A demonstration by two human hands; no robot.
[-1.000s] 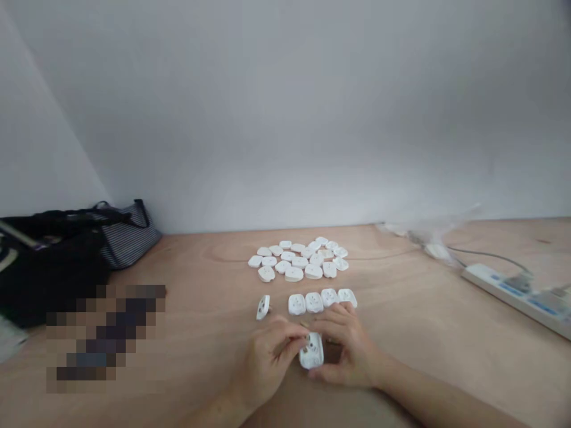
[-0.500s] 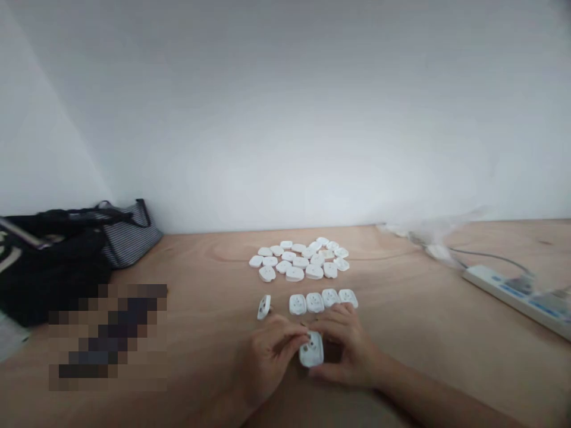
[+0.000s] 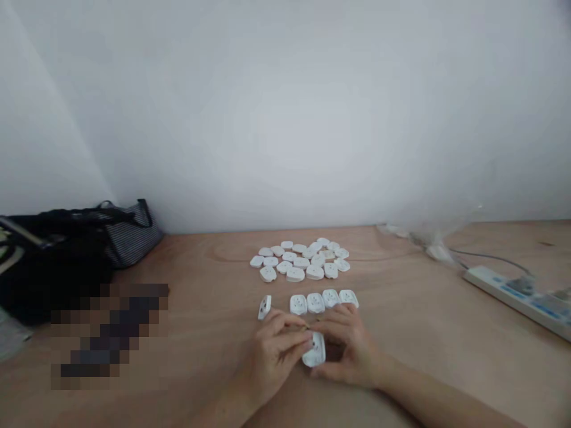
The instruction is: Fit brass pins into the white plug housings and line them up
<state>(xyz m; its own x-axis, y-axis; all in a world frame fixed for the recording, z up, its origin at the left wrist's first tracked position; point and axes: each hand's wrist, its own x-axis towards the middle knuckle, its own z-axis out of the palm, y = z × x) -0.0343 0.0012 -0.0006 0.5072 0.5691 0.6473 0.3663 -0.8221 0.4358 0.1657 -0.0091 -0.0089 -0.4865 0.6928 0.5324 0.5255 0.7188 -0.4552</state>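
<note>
A white rounded-square plastic cover (image 3: 316, 351) with small holes stands tilted between my hands. My right hand (image 3: 352, 351) grips it, thumb at the lower edge and fingers along the top. My left hand (image 3: 281, 353) has its thumb and fingers pinched together over the cover's upper left part; a tiny brownish bit shows at the fingertips, too small to name. Just beyond my hands, several similar covers (image 3: 316, 303) lie in a row, hollow side up. Another cover (image 3: 264, 307) is propped on its edge beside my left hand.
Farther back lies a loose group of white covers (image 3: 295, 274). A power strip (image 3: 517, 297) with a cable and clear plastic wrap (image 3: 439, 249) are at right. A black bag (image 3: 53, 267) and a blurred-out dark object (image 3: 116, 330) are at left on the wooden table (image 3: 214, 356).
My left fingers have shifted forward and up, and cover more of the plastic cover's left side. My right hand keeps its hold almost unmoved.
</note>
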